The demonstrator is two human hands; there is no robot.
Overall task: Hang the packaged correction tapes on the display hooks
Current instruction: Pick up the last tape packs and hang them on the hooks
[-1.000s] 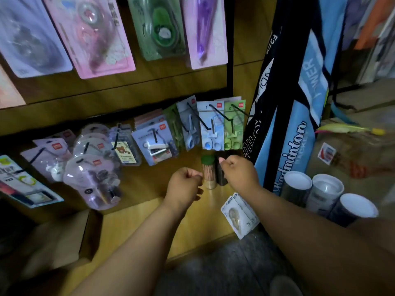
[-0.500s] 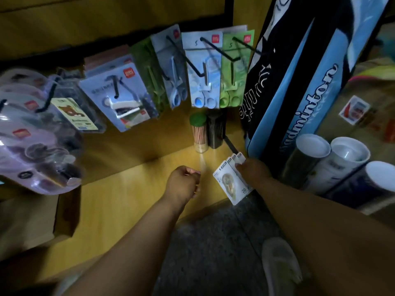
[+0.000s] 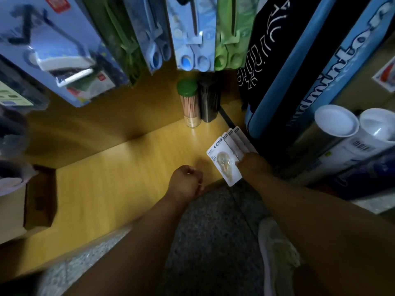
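A small fanned stack of white carded correction tape packs [image 3: 226,165] lies on the yellow wooden shelf [image 3: 119,174] at its right end, its lower corner over the front edge. My right hand [image 3: 253,165] grips the stack from the right, thumb on the top pack's blister. To the left of the packs, my left hand [image 3: 186,183] is curled into a fist over the shelf's front edge and holds nothing. Black display hooks [image 3: 194,18] stick out above, carrying blue and green scissors packs [image 3: 193,45].
A green-lidded toothpick jar [image 3: 189,103] and a black container [image 3: 209,101] stand at the shelf's back. A black-and-blue badminton bag [image 3: 299,71] and white-capped tubes [image 3: 336,121] crowd the right. A stapler pack [image 3: 55,52] hangs upper left; a cardboard box [image 3: 36,199] sits left.
My view has dropped and moved closer to the shelf. The right hand came down from the hooks to the stack of packs and took hold of it; the left fist lowered to the shelf edge.
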